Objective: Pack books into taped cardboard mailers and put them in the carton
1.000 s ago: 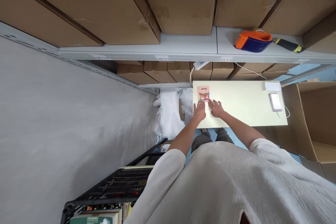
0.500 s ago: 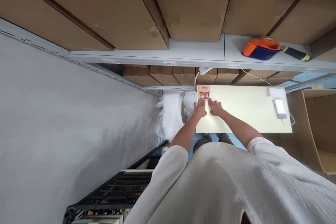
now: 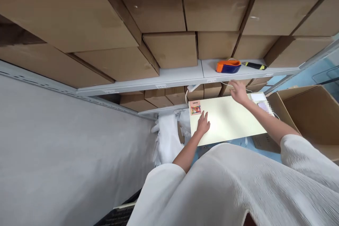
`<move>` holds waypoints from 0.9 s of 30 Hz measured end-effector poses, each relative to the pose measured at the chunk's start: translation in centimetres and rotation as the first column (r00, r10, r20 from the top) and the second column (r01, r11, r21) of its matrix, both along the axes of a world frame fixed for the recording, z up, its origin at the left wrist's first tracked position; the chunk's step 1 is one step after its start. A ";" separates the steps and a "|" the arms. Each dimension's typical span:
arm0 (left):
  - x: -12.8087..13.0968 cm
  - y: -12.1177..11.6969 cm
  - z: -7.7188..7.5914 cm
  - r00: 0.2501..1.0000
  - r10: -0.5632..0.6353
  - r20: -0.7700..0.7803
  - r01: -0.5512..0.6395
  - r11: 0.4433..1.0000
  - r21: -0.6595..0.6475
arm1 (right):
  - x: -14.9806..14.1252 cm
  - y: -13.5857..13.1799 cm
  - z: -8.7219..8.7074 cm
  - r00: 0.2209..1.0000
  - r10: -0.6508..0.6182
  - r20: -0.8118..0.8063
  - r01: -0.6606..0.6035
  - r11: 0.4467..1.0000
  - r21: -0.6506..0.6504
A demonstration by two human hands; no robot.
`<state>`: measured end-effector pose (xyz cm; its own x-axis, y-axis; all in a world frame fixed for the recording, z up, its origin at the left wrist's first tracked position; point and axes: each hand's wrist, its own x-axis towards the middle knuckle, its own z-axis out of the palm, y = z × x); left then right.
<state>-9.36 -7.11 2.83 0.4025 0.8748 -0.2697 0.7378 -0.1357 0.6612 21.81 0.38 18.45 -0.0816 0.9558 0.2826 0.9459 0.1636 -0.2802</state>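
A small pink booklet (image 3: 195,103) with a colourful picture on its cover lies flat in the far left corner of the cream tabletop (image 3: 222,113). My left hand (image 3: 203,124) rests on the tabletop just to the booklet's lower right, fingers spread and holding nothing. Raised over the far right part of the table, near the shelf edge, is my right hand (image 3: 239,92). Its fingers are loosely bent and apart, with nothing seen in them. Above it on the shelf sit an orange and blue tape dispenser (image 3: 228,66) and a black and yellow utility knife (image 3: 254,65).
Cardboard boxes (image 3: 171,49) fill the grey shelves ahead. At the table's right end lie a white pad (image 3: 258,96) and a partly blurred device (image 3: 264,106). An open carton (image 3: 304,113) stands right. White plastic bags (image 3: 168,137) hang left; a power strip (image 3: 193,87) sits behind.
My right hand has left the booklet's lower edge and moved up and right toward the shelf. My left hand has shifted slightly off the booklet. The head view has tilted upward.
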 end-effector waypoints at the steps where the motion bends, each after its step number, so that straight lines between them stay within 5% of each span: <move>1: 1.0 -0.2 0.4 1.000 0.001 0.007 -0.001 1.000 0.002 | 1.2 1.4 1.6 1.000 -0.017 0.025 0.016 0.999 0.046; 6: 4.9 -1.1 2.4 0.998 0.032 0.050 -0.034 0.999 0.024 | 3.9 7.9 6.4 0.992 -0.039 0.118 0.024 0.992 0.125; 10: 5.9 -2.2 2.8 0.993 0.090 0.074 -0.092 0.995 0.029 | 4.3 10.7 7.1 0.987 0.021 0.158 -0.032 0.997 0.067; 14: 6.5 -3.1 2.0 0.986 0.139 0.095 -0.141 0.990 0.014 | 4.7 10.7 7.3 0.977 0.116 0.182 -0.126 0.991 0.047; 21: 10.7 -3.8 0.0 0.979 0.143 0.146 -0.148 0.989 0.027 | 5.7 2.0 6.6 0.959 0.204 0.198 -0.219 0.974 0.059; 24: 13.2 -4.2 -0.8 0.982 0.109 0.152 -0.113 0.994 0.013 | 6.7 -3.6 3.6 0.974 0.181 0.136 -0.187 0.982 0.033; 27: 15.3 -4.8 -1.5 0.989 0.060 0.137 -0.060 0.998 -0.001 | 8.3 -8.9 -1.2 0.992 0.116 0.047 -0.112 0.990 -0.080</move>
